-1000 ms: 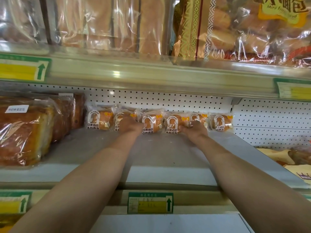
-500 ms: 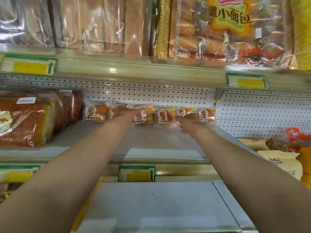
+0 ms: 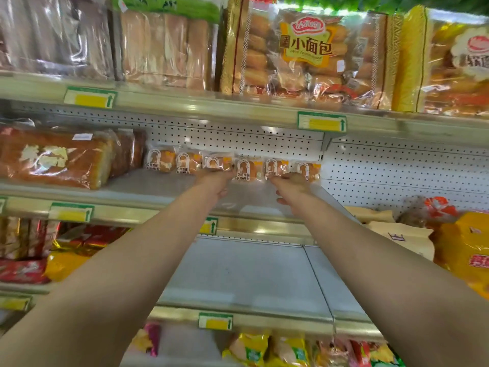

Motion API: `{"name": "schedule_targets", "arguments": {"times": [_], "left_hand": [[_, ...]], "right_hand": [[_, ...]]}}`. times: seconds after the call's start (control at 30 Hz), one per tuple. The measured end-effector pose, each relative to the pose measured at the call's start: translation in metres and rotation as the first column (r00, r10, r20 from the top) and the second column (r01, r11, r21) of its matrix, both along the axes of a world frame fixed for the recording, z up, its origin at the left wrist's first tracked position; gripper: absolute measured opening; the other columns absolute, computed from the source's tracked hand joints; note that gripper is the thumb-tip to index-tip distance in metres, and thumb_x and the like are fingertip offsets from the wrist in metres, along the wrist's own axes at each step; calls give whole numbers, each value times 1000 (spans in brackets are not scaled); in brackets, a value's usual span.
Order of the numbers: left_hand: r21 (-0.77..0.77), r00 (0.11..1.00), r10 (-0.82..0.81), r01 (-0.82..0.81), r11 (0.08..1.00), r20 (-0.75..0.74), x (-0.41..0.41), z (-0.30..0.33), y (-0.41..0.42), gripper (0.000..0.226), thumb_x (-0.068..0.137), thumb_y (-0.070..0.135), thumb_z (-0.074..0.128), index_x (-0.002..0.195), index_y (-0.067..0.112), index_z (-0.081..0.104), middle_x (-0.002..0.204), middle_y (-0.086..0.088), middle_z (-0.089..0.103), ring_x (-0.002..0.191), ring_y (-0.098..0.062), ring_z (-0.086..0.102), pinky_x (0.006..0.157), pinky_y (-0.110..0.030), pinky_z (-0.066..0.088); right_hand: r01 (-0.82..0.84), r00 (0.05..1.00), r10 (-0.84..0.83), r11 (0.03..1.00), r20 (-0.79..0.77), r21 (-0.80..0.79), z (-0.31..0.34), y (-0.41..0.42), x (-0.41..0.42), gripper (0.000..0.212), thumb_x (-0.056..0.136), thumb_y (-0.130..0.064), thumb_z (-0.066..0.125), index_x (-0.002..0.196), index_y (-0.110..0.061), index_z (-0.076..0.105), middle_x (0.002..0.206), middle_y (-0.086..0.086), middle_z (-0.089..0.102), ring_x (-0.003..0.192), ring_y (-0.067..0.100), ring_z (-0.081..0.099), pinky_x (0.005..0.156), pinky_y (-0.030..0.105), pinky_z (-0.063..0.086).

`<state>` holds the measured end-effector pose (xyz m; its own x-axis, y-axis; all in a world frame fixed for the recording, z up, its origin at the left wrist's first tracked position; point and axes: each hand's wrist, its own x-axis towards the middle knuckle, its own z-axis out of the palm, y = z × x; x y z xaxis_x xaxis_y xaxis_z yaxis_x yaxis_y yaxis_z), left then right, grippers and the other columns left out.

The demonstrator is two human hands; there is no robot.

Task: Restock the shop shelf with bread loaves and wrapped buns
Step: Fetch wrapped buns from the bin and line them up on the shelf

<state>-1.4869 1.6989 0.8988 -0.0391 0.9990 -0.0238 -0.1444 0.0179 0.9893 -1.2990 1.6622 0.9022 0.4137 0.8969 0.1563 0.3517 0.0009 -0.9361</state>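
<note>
A shop gondola of grey metal shelves is seen, backed by white pegboard (image 3: 264,140) dotted with small holes. Each shelf edge is trimmed with a shiny gold rail carrying green-and-yellow price tags (image 3: 321,121). The middle shelf (image 3: 164,188) is a smooth grey sheet, and the shelf below it is mostly bare metal.

6 buns (image 3: 247,169) are lined up in a row at the back of the middle shelf, against the pegboard. Each is a small round golden bun sealed in crinkled clear film with a white arched label. To their left, bread loaves (image 3: 53,158) are laid in glossy clear bags, brown-crusted and block-shaped.

On the top shelf, sliced loaves in clear wrap and a large bag of mini breads (image 3: 307,54) with a yellow label are stood. Yellow and red snack packets are stacked on the lower shelves.

The left hand (image 3: 215,180) is stretched to the third bun from the left, its fingertips touching the wrapper; whether the bun is gripped cannot be told. The right hand (image 3: 292,182) is laid just before the 2 rightmost buns, fingers loosely bent, nothing held.
</note>
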Motion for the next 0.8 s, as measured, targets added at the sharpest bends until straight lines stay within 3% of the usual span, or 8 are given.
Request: {"name": "schedule_targets", "arguments": {"times": [0.07, 0.2, 0.33, 0.4, 0.53, 0.7, 0.8], "left_hand": [[-15, 1000, -3, 3, 1000, 22, 6, -3, -19, 44, 85, 25, 81, 123, 13, 63, 120, -1, 65, 102, -16, 61, 85, -28, 57], [4, 999, 8, -8, 1000, 44, 19, -20, -61, 35, 88, 23, 77, 121, 14, 66, 111, 1, 66, 89, -12, 61, 67, -24, 54], [-3, 994, 70, -70, 998, 81, 26, -45, -107, 33, 86, 13, 78, 116, 9, 64, 100, -7, 67, 76, -18, 60, 66, -28, 54], [-44, 993, 80, -77, 996, 92, 29, -60, -130, 34, 84, 15, 81, 113, 13, 63, 101, -4, 69, 86, -19, 64, 62, -28, 54], [-145, 994, 66, -53, 988, 90, 35, -94, -174, 34, 84, 14, 81, 109, 17, 58, 96, -5, 65, 87, -20, 58, 66, -26, 53], [-227, 999, -4, 13, 974, 42, 39, -146, -211, 41, 84, 18, 81, 117, 13, 59, 105, -10, 62, 96, -23, 60, 80, -33, 53], [-275, 998, -52, 60, 960, 38, 41, -180, -227, 44, 87, 18, 78, 124, 12, 56, 107, -10, 63, 93, -21, 57, 72, -29, 49]], "right_hand": [[11, 999, -13, 998, 33, 63, -2, -18, 2, 42, 93, -41, 68, 115, -6, 66, 88, -3, 61, 98, 27, 65, 95, 45, 56], [-14, 999, 8, 991, 42, 131, -14, -53, 9, 21, 91, -35, 67, 106, -20, 66, 118, -3, 66, 107, 24, 64, 101, 45, 53], [-41, 999, 36, 989, 37, 144, -35, -89, 10, 27, 89, -32, 67, 114, -22, 67, 123, -2, 67, 100, 22, 65, 99, 46, 54], [-42, 999, 40, 994, 21, 105, -50, -108, 9, 41, 86, -36, 70, 124, -18, 66, 121, -1, 67, 107, 25, 66, 98, 46, 54], [-45, 999, 45, 999, -26, -20, -91, -144, 13, 44, 82, -40, 73, 120, -17, 68, 111, -2, 66, 103, 23, 64, 97, 47, 55], [-31, 999, 26, 982, -30, -188, -148, -176, 18, 47, 82, -41, 72, 122, -17, 67, 122, 3, 67, 113, 24, 63, 99, 45, 54], [-30, 1000, 27, 959, -12, -280, -189, -194, 19, 49, 82, -44, 71, 123, -16, 67, 122, 4, 68, 112, 26, 64, 99, 46, 53]]}}
